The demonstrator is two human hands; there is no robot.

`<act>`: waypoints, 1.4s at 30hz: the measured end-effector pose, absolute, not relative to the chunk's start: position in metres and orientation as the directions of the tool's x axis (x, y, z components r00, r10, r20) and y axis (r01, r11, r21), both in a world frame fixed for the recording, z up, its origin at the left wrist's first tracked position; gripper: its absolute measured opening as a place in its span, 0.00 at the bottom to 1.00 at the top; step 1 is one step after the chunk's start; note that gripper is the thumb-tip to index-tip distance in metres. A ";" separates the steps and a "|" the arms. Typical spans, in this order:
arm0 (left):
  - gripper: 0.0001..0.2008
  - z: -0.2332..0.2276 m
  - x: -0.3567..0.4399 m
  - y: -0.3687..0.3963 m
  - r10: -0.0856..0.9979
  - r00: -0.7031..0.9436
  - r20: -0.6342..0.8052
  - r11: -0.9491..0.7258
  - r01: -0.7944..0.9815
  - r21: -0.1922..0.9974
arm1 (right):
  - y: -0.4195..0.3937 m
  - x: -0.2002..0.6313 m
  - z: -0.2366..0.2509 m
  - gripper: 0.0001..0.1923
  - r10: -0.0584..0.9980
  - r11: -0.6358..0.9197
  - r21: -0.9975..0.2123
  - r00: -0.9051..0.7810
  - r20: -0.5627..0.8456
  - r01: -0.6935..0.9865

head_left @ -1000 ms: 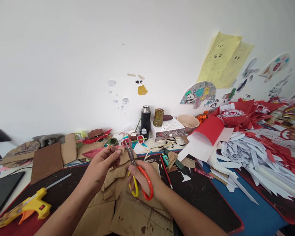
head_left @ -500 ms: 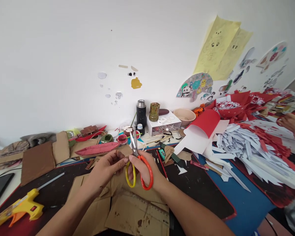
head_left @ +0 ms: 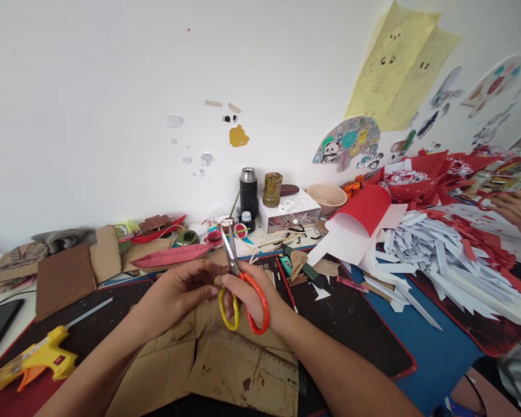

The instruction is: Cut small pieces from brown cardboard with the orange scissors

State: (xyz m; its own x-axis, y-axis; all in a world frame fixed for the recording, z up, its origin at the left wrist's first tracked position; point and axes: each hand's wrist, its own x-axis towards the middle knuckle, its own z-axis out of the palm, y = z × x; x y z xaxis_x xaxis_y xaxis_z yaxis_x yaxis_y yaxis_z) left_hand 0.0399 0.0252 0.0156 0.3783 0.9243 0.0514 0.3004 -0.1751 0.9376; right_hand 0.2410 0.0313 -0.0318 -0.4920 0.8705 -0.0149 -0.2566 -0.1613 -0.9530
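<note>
Between our two hands, just above the table, sits a small brown cardboard piece [head_left: 217, 280], pinched in the fingers of our left hand [head_left: 178, 295]. We hold it up off the clutter, likely so the blades can reach its edge freely.

Right hand [head_left: 252, 298]: closed through the loops of the scissors [head_left: 238, 289], one loop orange, one yellow. Blades point up and away from us, and look nearly shut, right against the piece. Thumb in the yellow loop, fingers in the orange, a normal cutting grip.

Below both hands: flattened cardboard sheets [head_left: 226, 365] on a dark mat [head_left: 356, 341], probably the stock for cutting. Far left of the left hand, a yellow glue gun [head_left: 39, 362] lies on its side. Beyond the scissors' tips, a black flask [head_left: 248, 191] stands by the wall. Right of the right hand, a heap of white paper strips [head_left: 443, 266]; past it another person's hand [head_left: 516, 211] works among red paper.

Against half a second ago: our hands sit slightly lower and closer together, the left fingers tucked tighter to the blades. A second ago the hands were apart, scissors wider from the piece. The view has tilted a little; table items unchanged.
</note>
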 end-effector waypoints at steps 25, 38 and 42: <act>0.13 0.001 0.041 0.020 0.950 0.226 0.215 -0.304 0.528 0.793 | 0.034 0.242 -0.029 0.20 0.875 -0.155 -0.935 -0.484 0.021 -0.320; 0.21 0.000 0.043 0.023 0.976 0.208 0.066 -0.137 0.352 0.926 | 0.032 0.242 -0.028 0.21 0.891 -0.155 -0.938 -0.454 0.003 -0.310; 0.20 0.012 0.042 0.024 0.974 0.222 0.052 -0.133 0.371 0.919 | 0.031 0.242 -0.025 0.21 0.898 -0.143 -0.944 -0.440 0.002 -0.296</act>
